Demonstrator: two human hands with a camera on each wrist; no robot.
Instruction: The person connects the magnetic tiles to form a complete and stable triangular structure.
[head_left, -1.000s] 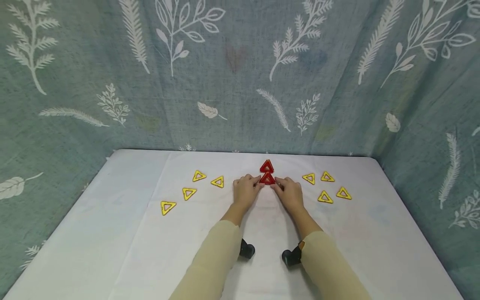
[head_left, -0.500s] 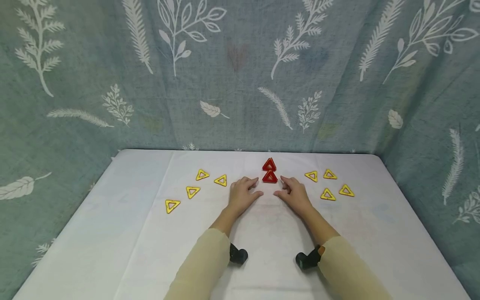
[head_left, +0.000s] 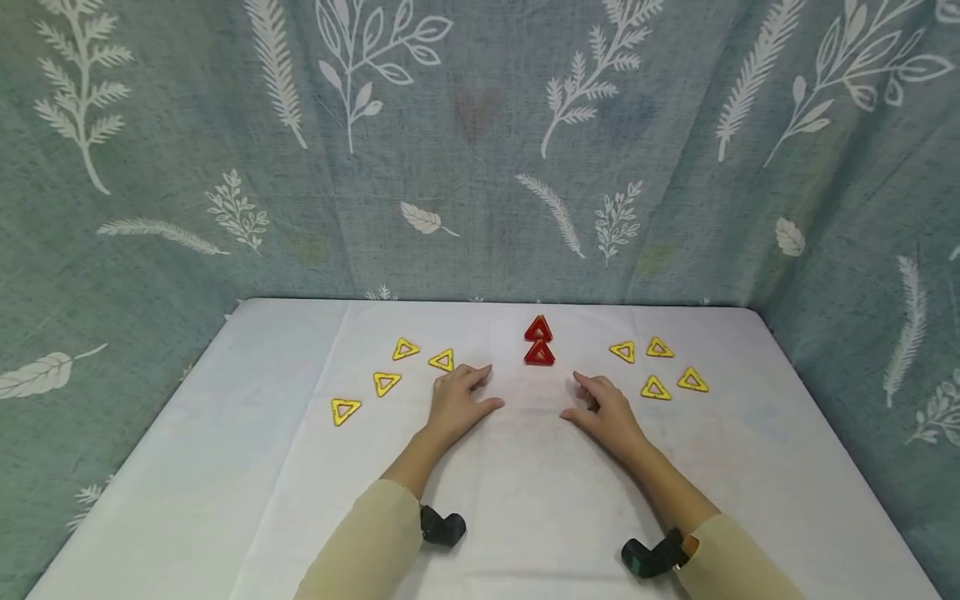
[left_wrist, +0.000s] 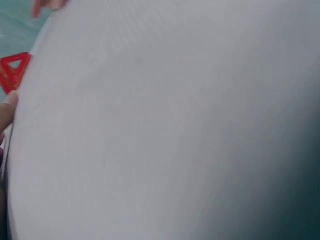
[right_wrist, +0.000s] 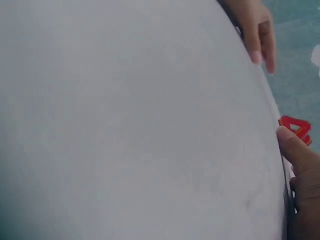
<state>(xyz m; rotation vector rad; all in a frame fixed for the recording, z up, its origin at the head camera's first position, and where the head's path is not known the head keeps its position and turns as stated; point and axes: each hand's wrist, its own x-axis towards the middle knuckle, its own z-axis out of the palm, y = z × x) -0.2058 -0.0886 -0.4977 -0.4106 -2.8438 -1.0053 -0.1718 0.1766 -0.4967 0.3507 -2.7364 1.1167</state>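
Two red triangles (head_left: 539, 354) with open centres stand at the middle back of the table, the nearer one's tip against the farther one (head_left: 537, 328). My left hand (head_left: 459, 402) is held over the cloth in front and to the left of them, fingers loosely bent and holding nothing. Its fingers come close to a yellow triangle (head_left: 442, 360). On the other side my right hand (head_left: 609, 417) mirrors it, thumb and fingers apart, nothing between them. In the left wrist view a red triangle (left_wrist: 14, 70) shows past a thumb (left_wrist: 7, 111).
Several yellow triangle frames (head_left: 386, 383) lie spread at the left, and several more (head_left: 656, 388) at the right. A white cloth (head_left: 525, 500) covers the table. Behind and at both sides hangs a leaf-patterned grey-green curtain (head_left: 480, 167). Black cameras (head_left: 442, 527) sit on the wrists.
Both hands have let go of the nearer red triangle and drawn back toward the body, moving apart to left and right. The red and yellow triangles stay where they were.
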